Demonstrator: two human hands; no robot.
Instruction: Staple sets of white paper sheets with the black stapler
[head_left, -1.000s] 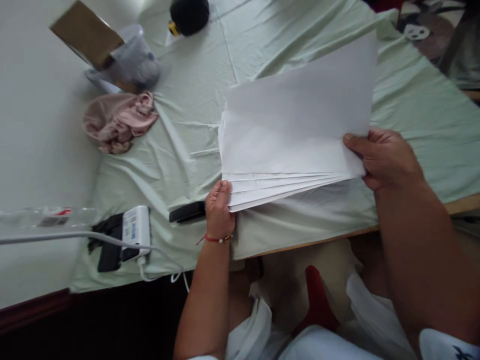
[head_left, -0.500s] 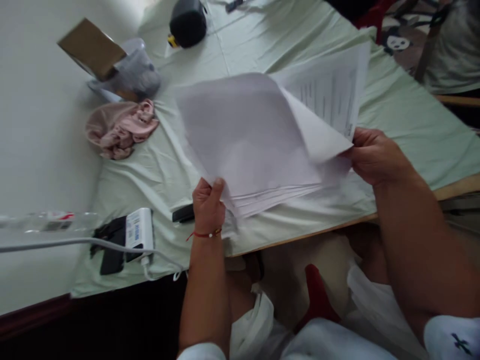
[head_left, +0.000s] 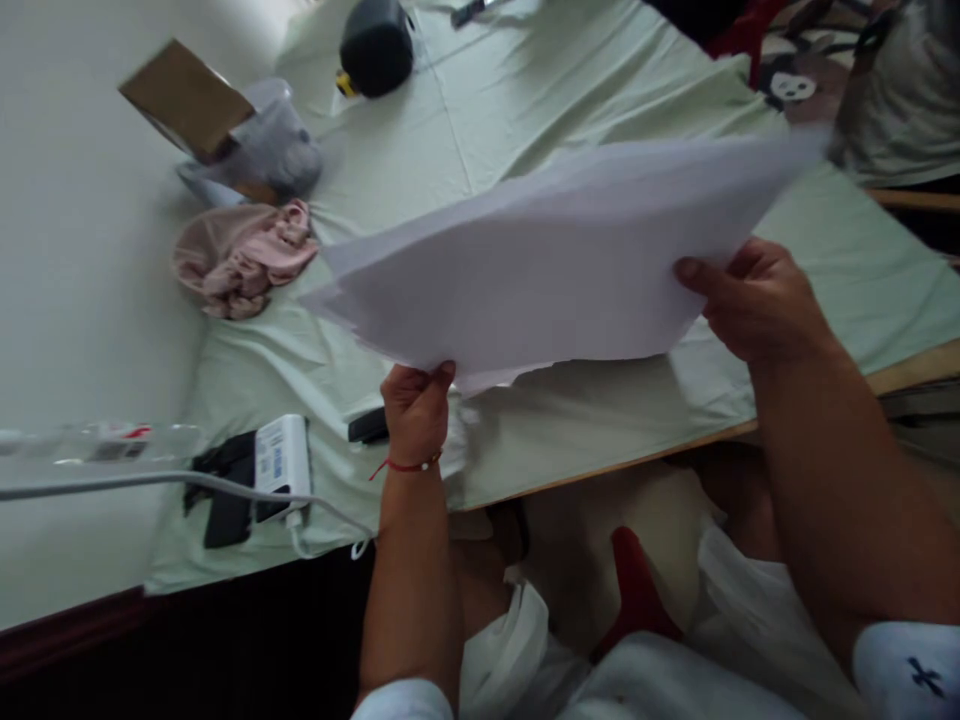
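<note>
A stack of white sheets (head_left: pixel 555 270) is held lifted over the near edge of the bench (head_left: pixel 600 440), pinched at its near-left corner by the left hand (head_left: pixel 415 412) and at its right edge by the right hand (head_left: pixel 757 300). Loose sheets could fan and slide out, since only thin edges are pinched.

Sheets of paper (head_left: pixel 555 270) — matt, smooth, white; cloth cover (head_left: pixel 465 110) on the surface — pale green, creased; cardboard box (head_left: pixel 185 95) — dull brown; pink fabric (head_left: pixel 236 255) — soft, crumpled.
</note>
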